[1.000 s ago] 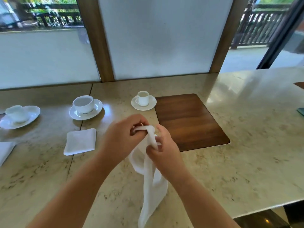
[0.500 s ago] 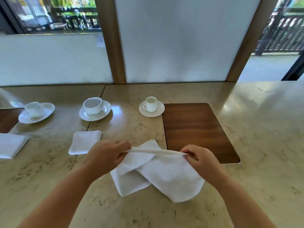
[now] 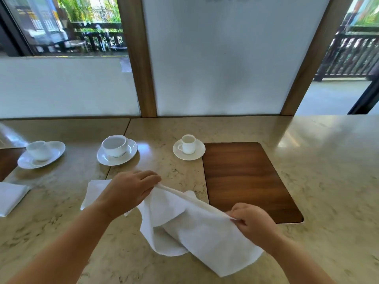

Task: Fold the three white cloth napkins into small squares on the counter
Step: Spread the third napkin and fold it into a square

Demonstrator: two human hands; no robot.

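An unfolded white napkin (image 3: 196, 232) hangs stretched between my hands above the marble counter (image 3: 317, 181), its lower part draped on the surface. My left hand (image 3: 131, 191) pinches one end of its top edge, and my right hand (image 3: 251, 222) pinches the other end, nearer to me. A folded white napkin (image 3: 94, 191) lies on the counter partly hidden behind my left hand. Another folded napkin (image 3: 10, 196) sits at the far left edge of the view.
A row of cups on saucers stands behind the napkins: left cup (image 3: 40, 153), middle cup (image 3: 115, 149), small cup (image 3: 188, 147). A dark wooden inset panel (image 3: 244, 179) lies to the right of my hands. Frosted glass and wooden posts back the counter.
My hands have drawn apart, spreading the napkin from a bunched hanging strip into a stretched edge. The edge now slants, with my right hand nearer to me and lower in view.
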